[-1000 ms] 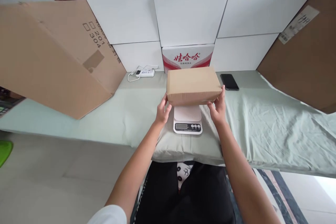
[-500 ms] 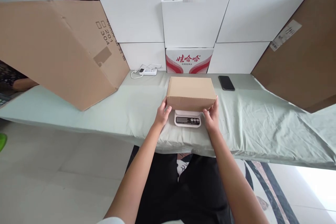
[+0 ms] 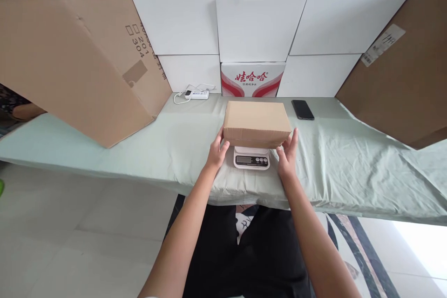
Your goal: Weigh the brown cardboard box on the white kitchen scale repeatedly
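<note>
**Brown Carton Sat on a Scale Between Two Open Hands**

A pale green cloth (image 3: 349, 158) covered the tabletop (image 3: 52, 151), creased and rumpled toward the right and hanging over the near edge. White boxes (image 3: 258, 25) stood stacked along the far side like a wall, with a red-and-white printed carton (image 3: 252, 79) at their foot. A large brown carton (image 3: 73, 60) leaned in from the left, another (image 3: 405, 74) from the right. Behind the white boxes part of another person showed. The floor below was light tile.

The small cardboard box (image 3: 256, 121) rested on a white kitchen scale (image 3: 251, 157), near the middle of the tabletop and close to its front edge. The left hand (image 3: 217, 151) touched the box's near left corner, its grip open and fingers loosely spread. The right hand (image 3: 288, 153) stood at the near right corner, its grip open too, fingertips at or just off the cardboard.

A black phone (image 3: 302, 109) lay just right of the box, and a white device with a cable (image 3: 195, 94) lay to the far left. Bare cloth stretched on both sides of the scale.
</note>
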The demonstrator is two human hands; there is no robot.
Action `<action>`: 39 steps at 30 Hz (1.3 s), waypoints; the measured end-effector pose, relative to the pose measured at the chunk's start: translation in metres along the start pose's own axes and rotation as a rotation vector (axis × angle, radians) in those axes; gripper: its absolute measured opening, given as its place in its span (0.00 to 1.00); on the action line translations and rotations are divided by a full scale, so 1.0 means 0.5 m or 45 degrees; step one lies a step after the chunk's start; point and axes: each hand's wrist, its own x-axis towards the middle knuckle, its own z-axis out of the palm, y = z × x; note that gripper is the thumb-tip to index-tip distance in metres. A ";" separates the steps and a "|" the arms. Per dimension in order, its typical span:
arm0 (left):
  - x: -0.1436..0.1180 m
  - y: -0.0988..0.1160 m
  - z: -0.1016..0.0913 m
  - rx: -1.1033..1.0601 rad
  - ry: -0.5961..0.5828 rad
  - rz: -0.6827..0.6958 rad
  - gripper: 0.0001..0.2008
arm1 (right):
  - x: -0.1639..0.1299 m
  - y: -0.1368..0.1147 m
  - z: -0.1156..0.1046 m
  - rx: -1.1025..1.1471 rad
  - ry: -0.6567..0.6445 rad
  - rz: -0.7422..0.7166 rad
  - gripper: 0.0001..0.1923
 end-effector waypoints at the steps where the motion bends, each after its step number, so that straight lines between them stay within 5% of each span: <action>1: 0.000 0.000 0.000 -0.011 -0.001 -0.003 0.44 | -0.002 -0.004 -0.001 -0.003 -0.028 0.014 0.55; 23: -0.013 0.027 -0.008 0.033 -0.004 -0.005 0.44 | 0.001 -0.018 -0.019 -0.092 -0.065 0.036 0.54; 30: 0.127 0.095 -0.022 0.084 -0.009 0.143 0.46 | 0.143 -0.050 -0.005 -0.041 -0.145 -0.120 0.50; 34: 0.218 0.049 0.005 0.012 -0.008 0.009 0.47 | 0.229 0.006 0.043 -0.041 -0.110 -0.177 0.48; 39: 0.233 -0.016 0.027 0.056 -0.084 -0.156 0.43 | 0.254 0.074 0.072 -0.062 -0.083 -0.167 0.44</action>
